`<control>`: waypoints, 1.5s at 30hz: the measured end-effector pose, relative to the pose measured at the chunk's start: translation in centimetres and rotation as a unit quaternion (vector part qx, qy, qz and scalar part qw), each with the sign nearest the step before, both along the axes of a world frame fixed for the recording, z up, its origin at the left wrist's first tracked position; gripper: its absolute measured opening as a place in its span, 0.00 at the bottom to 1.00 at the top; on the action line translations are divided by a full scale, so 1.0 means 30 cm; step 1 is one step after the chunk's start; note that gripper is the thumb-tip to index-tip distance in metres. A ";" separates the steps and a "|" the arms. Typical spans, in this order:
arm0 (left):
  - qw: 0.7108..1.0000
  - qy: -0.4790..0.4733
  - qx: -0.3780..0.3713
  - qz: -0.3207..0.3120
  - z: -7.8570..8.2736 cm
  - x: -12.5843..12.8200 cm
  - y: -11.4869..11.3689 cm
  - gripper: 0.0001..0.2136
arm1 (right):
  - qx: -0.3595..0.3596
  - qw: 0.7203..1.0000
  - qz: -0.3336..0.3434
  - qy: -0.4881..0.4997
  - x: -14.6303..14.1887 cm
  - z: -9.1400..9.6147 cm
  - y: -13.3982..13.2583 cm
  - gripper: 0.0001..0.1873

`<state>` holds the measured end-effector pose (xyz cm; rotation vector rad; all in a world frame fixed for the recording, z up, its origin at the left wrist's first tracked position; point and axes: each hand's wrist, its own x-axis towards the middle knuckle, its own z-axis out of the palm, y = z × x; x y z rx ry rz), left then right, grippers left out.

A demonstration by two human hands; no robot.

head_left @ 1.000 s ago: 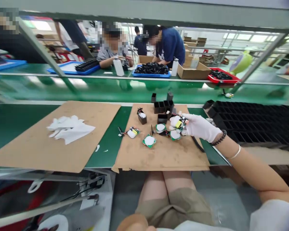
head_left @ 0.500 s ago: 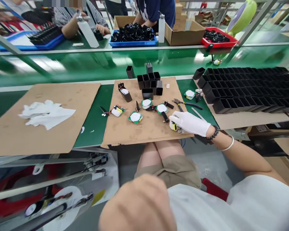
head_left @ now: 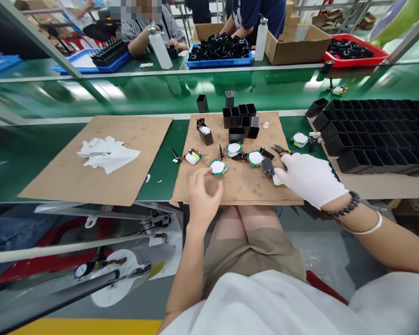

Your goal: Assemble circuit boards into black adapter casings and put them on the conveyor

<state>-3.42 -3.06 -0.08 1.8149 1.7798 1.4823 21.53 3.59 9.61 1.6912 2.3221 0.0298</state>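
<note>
My bare left hand (head_left: 204, 195) is over the front of the cardboard sheet, thumb and fingers apart in an open curve. Its fingertips are right beside a green circuit board (head_left: 218, 167) with a round white pad. My white-gloved right hand (head_left: 305, 179) is closed, its fingertips on a black plug piece (head_left: 268, 167); the glove hides whatever is behind it. Two more padded boards lie close by, one board (head_left: 234, 149) farther back and another board (head_left: 255, 158) beside the plug piece. Pliers (head_left: 281, 150) lie partly behind the glove.
Black housings (head_left: 236, 135) stand in a cluster at the back of the cardboard sheet (head_left: 185, 186). Rows of black housings (head_left: 380, 135) fill the right side. White gloves (head_left: 106, 153) lie on the left cardboard. Beyond the green ledge, people work near a blue tray (head_left: 219, 61).
My left hand has moved from close below the camera out to the boards, and its fingers have spread. The right hand's yellow-wrapped component is out of sight; a black plug piece shows at its fingertips.
</note>
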 end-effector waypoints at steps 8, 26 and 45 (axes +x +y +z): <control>0.995 0.078 -0.052 -0.041 0.091 -0.093 0.247 0.20 | -0.034 0.981 0.188 0.022 0.064 -0.076 0.041 0.14; 0.934 0.193 -0.256 -0.160 0.200 0.054 0.621 0.35 | -0.240 0.815 0.033 0.527 0.211 -0.088 0.093 0.25; 0.974 0.068 -0.106 -0.189 0.175 0.064 0.590 0.25 | -0.174 0.338 -0.185 0.906 0.091 -0.293 -0.152 0.18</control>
